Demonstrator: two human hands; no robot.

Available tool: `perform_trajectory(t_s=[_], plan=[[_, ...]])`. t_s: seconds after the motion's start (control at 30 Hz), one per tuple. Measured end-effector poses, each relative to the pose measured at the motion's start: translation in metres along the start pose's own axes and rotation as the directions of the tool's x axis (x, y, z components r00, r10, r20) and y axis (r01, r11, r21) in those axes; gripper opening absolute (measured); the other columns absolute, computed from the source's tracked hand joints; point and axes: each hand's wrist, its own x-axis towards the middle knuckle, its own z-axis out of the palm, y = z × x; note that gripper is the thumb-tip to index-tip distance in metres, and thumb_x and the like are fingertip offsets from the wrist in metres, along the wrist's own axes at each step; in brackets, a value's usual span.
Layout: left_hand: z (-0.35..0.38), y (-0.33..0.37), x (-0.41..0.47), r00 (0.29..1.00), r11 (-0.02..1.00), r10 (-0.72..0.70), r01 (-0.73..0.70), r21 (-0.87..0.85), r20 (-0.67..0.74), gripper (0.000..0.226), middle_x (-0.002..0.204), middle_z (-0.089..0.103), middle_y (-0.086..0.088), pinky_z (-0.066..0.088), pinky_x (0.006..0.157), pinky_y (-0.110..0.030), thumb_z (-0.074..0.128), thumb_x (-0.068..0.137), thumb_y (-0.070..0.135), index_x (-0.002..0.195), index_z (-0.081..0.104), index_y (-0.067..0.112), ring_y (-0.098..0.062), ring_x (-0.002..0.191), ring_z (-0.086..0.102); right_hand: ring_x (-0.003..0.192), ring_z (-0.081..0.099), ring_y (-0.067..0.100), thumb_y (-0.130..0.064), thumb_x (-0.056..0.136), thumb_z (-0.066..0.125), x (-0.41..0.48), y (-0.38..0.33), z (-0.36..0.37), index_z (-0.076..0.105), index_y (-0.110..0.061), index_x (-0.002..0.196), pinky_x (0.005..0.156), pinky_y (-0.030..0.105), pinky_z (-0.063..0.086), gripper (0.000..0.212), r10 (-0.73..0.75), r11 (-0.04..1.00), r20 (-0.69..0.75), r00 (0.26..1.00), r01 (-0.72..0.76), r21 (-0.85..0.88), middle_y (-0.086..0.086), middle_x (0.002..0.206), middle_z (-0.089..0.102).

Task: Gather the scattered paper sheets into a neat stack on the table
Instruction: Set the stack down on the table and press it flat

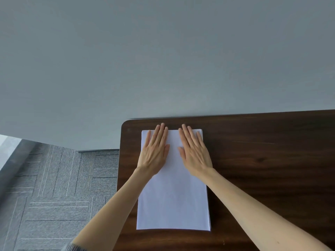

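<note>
A stack of white paper sheets (174, 200) lies squared up near the left end of the dark wooden table (262, 160). Its edges line up closely, with thin layers showing along the right side. My left hand (155, 151) rests flat, palm down, on the upper left part of the stack. My right hand (194, 151) lies flat on the upper right part. The fingers of both hands are straight and reach the far edge of the sheets. Neither hand grips anything.
The table's far edge meets a plain grey wall (163, 60). Its rounded left corner (125, 124) drops off to grey patterned carpet (59, 187) on the floor at left. Bare wood extends to the right of the stack.
</note>
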Motion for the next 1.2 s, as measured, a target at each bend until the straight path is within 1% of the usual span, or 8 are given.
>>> perform_trajectory(t_s=[0.33,0.47,0.57,0.73,0.8,0.87,1.0,1.2], plan=[[0.013,-0.008,-0.001,0.998,0.997,-0.055,0.054,-0.048,-0.014,0.060,0.165,0.003,-0.007,0.008,0.122,-0.047,0.021,0.103,0.042,0.157,0.009,0.018,-0.023,0.152,-0.002,0.152,-0.001,0.021,-0.040,0.104,0.018,-0.002,0.004,0.008,0.007,-0.009,0.156,0.122,0.043,0.014,0.061,-0.015,1.000,-0.056,0.998,0.016,0.025,0.009,0.164,0.000],[0.012,-0.009,-0.003,0.986,0.984,-0.162,0.159,-0.078,-0.035,0.065,0.165,0.000,-0.007,0.002,0.122,-0.048,0.025,0.099,0.054,0.157,0.010,0.028,-0.027,0.151,-0.007,0.151,-0.001,0.023,-0.046,0.101,0.022,-0.005,0.005,0.007,0.005,-0.006,0.155,0.122,0.045,0.011,0.069,0.134,0.991,-0.100,0.986,-0.131,0.036,0.012,0.164,-0.001],[0.013,-0.009,-0.005,0.945,0.939,-0.325,0.317,-0.131,-0.046,0.068,0.165,-0.002,-0.007,0.000,0.122,-0.049,0.026,0.097,0.059,0.156,0.011,0.030,-0.028,0.151,-0.007,0.151,0.001,0.023,-0.047,0.100,0.019,-0.009,0.004,0.006,0.005,-0.004,0.155,0.122,0.045,0.010,0.071,0.271,0.960,-0.112,0.956,-0.259,0.107,0.013,0.163,-0.002],[0.006,-0.012,-0.005,0.925,0.870,-0.380,0.349,-0.348,-0.022,0.075,0.164,-0.012,-0.001,-0.008,0.122,-0.043,0.022,0.096,0.061,0.157,0.001,0.022,-0.015,0.150,-0.014,0.150,-0.007,0.009,-0.041,0.103,0.018,-0.013,0.018,0.001,-0.003,-0.012,0.156,0.123,0.037,0.003,0.064,0.242,0.900,-0.073,0.968,-0.196,0.390,0.001,0.164,-0.009],[-0.004,-0.015,-0.009,0.906,0.715,-0.423,0.334,-0.614,0.000,0.072,0.164,-0.008,0.005,-0.003,0.123,-0.040,0.028,0.100,0.053,0.157,-0.003,0.022,-0.007,0.150,-0.009,0.149,-0.001,0.004,-0.035,0.105,0.027,-0.018,0.020,-0.011,0.001,-0.017,0.156,0.123,0.034,0.007,0.060,0.321,0.749,-0.045,0.946,-0.225,0.623,-0.005,0.164,-0.001],[-0.020,-0.016,-0.017,0.855,0.425,-0.515,0.325,-0.845,0.070,0.066,0.164,0.008,0.008,0.013,0.123,-0.037,0.037,0.102,0.043,0.157,0.003,0.027,-0.003,0.149,0.010,0.147,0.016,0.007,-0.028,0.104,0.037,-0.023,0.016,-0.023,0.012,-0.020,0.156,0.121,0.034,0.018,0.059,0.438,0.562,0.002,0.899,-0.275,0.780,-0.005,0.161,0.019],[-0.042,-0.009,-0.031,0.730,0.024,-0.639,0.332,-0.943,0.241,0.058,0.157,0.033,0.000,0.029,0.117,-0.036,0.044,0.103,0.028,0.155,0.017,0.026,-0.010,0.140,0.035,0.134,0.043,0.015,-0.013,0.098,0.047,-0.022,0.006,-0.043,0.018,-0.018,0.154,0.110,0.034,0.037,0.063,0.545,0.199,0.187,0.817,-0.343,0.918,-0.004,0.150,0.043],[-0.057,0.001,-0.032,0.735,-0.073,-0.591,0.362,-0.929,0.333,0.060,0.158,0.029,-0.002,0.026,0.110,-0.028,0.043,0.102,0.014,0.154,0.015,0.020,-0.014,0.144,0.031,0.146,0.025,0.013,-0.009,0.096,0.050,-0.018,-0.006,-0.052,0.009,-0.015,0.155,0.118,0.036,0.025,0.072,0.497,0.020,0.334,0.801,-0.395,0.918,-0.005,0.160,0.024]])
